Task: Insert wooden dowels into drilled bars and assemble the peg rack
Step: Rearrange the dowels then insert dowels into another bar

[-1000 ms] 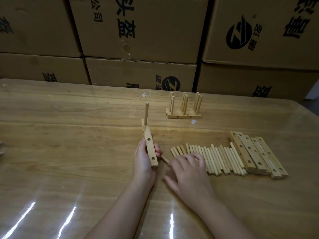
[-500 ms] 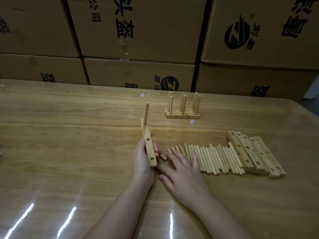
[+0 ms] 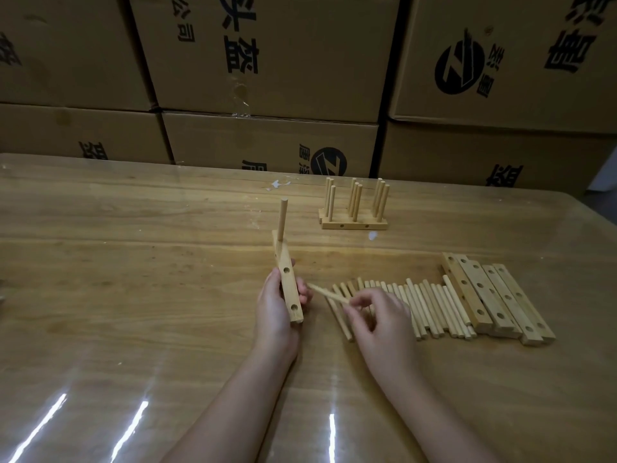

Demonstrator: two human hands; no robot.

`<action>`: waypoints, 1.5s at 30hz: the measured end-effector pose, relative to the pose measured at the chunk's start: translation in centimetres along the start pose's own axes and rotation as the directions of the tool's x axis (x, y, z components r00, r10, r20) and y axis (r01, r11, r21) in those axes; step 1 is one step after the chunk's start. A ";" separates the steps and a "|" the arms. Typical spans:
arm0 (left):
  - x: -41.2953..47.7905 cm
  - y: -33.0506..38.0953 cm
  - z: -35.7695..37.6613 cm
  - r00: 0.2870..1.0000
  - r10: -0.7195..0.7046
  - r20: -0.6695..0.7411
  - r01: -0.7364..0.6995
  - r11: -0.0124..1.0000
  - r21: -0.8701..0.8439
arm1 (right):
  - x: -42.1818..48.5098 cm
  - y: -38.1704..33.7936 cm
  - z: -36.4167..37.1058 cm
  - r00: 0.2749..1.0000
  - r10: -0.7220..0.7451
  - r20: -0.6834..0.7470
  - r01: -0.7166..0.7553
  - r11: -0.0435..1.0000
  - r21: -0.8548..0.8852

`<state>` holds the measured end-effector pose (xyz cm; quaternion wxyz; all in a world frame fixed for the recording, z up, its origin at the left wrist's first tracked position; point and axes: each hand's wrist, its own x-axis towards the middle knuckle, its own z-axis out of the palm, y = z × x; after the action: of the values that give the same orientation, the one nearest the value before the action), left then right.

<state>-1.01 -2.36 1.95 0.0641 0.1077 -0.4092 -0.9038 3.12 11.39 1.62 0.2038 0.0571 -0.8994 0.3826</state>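
Wall of stacked cardboard boxes (image 3: 267, 55) at the back, big glossy wooden counter (image 3: 133, 262) in front of it. Toward the far side sits a finished peg rack (image 3: 354, 212). Over on the right there's a pile of drilled bars (image 3: 494, 295), with a row of loose dowels (image 3: 430, 309) lying just beside them.

What just changed: a second ago the right hand (image 3: 380, 315) was flat over the near end of that row, fishing around. Now it's come up with one dowel (image 3: 329, 293), tip aimed left. So the pick is done and I'd guess the next insertion is about to start.

Grips: the left hand (image 3: 273, 305) is wrapped around the lower half of a bar (image 3: 289, 289), held on end and tilted, same as before. One peg (image 3: 282, 220) already stands in its far hole, and two empty holes face us. The right grip is a tight thumb-and-fingertip pinch on the dowel, which isn't touching the bar yet.
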 end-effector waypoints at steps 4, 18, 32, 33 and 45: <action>0.0 0.0 -0.1 1.000 -0.005 0.017 0.005 1.000 0.027 | 0.4 0.9 -1.1 0.973 0.225 -0.051 -0.181 0.882 0.435; -0.8 -0.6 0.3 0.985 0.069 0.157 -0.119 0.934 0.336 | 0.6 1.2 -0.9 0.987 0.154 -0.053 -0.113 0.878 0.464; -1.5 -0.3 0.4 0.959 0.019 0.283 -0.128 0.920 0.370 | 0.2 0.8 -1.1 0.901 -0.252 -0.353 0.224 0.967 -0.119; -1.5 -0.3 0.4 0.956 0.026 0.292 -0.140 0.916 0.377 | 0.2 0.7 -1.1 0.893 -0.268 -0.362 0.230 0.962 -0.145; -1.3 -0.6 0.1 0.937 0.061 0.343 -0.211 0.883 0.419 | 0.0 0.5 -1.2 0.876 -0.308 -0.372 0.238 0.946 -0.222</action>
<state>0.20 -1.60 1.71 0.0345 -0.0576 -0.6184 -0.7830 3.41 12.62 2.02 0.4402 0.0862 -0.8503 0.2753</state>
